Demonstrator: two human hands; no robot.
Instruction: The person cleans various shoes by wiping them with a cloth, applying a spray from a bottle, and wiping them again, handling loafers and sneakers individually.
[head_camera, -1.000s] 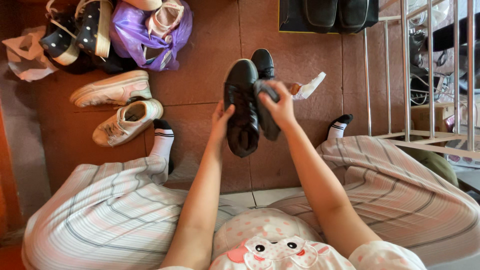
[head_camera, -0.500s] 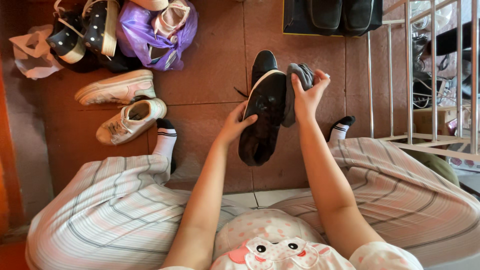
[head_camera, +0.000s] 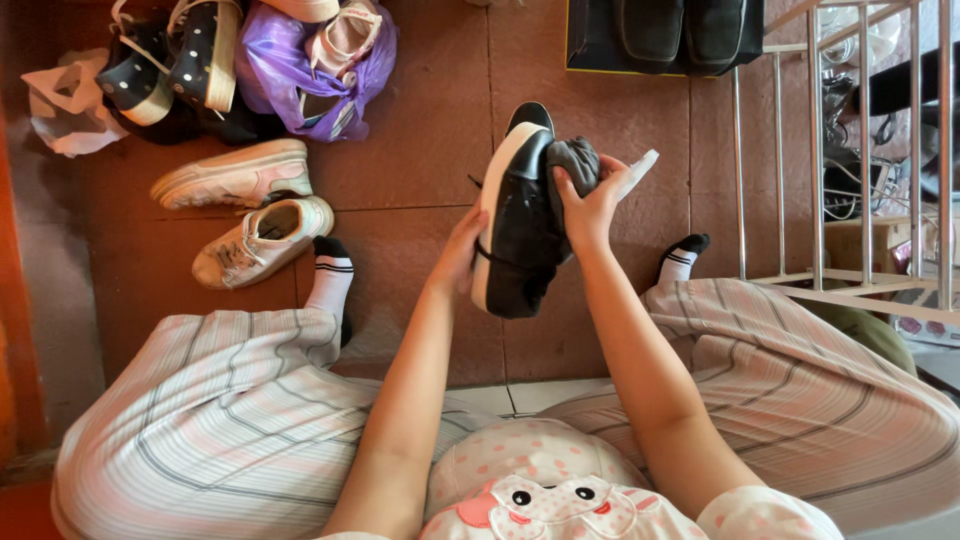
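Observation:
My left hand (head_camera: 458, 258) grips a black shoe with a white sole edge (head_camera: 517, 230) from its left side and holds it up over the red tiled floor, toe pointing away from me. My right hand (head_camera: 590, 205) is closed on a bunched dark grey cloth (head_camera: 573, 165) and presses it against the shoe's right side near the toe. A second black shoe (head_camera: 530, 114) lies on the floor just behind, mostly hidden by the held one.
A pair of white sneakers (head_camera: 250, 210) lies to the left. Behind them are polka-dot shoes (head_camera: 170, 65) and a purple bag (head_camera: 300, 70). A white tube (head_camera: 640, 165) lies on the floor by my right hand. A metal rack (head_camera: 840, 150) stands right; black shoes on a box (head_camera: 660, 30) sit at the back.
The shoe has turned so its white sole edge faces left and more upright. My right hand with the cloth has slid down from the toe onto the shoe's side.

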